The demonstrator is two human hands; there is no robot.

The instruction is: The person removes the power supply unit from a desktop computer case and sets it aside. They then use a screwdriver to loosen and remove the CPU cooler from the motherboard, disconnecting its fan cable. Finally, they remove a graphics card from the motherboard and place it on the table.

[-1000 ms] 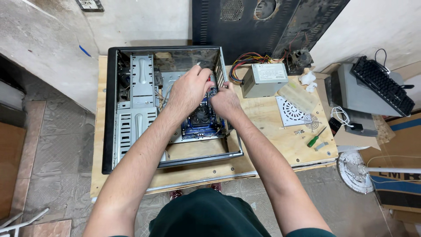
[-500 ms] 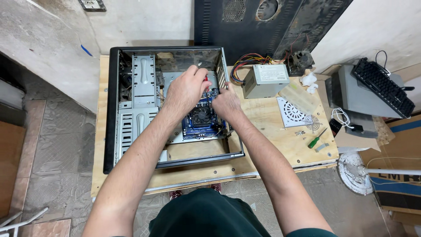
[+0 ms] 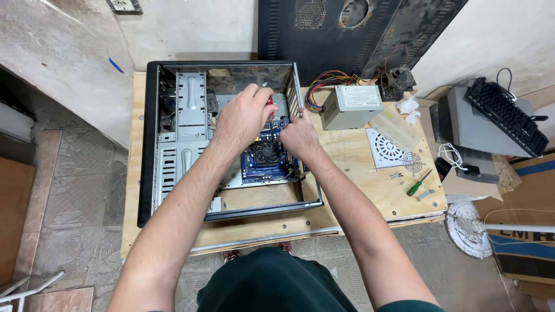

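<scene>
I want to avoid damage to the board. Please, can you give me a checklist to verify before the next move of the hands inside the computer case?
1. Case steady: the open computer case lies flat on the wooden table. Ok.
2. Tool grip: the left hand holds a red-handled screwdriver over the blue motherboard. Ok.
3. Tip seated on a screw: hidden by the hand. Cannot tell.
4. Right hand placement: rests at the board's right edge, beside the fan. Ok.
5. Power supply: out of the case, on the table. Ok.
6. Its coloured wires clear of the case: cannot tell.
</scene>
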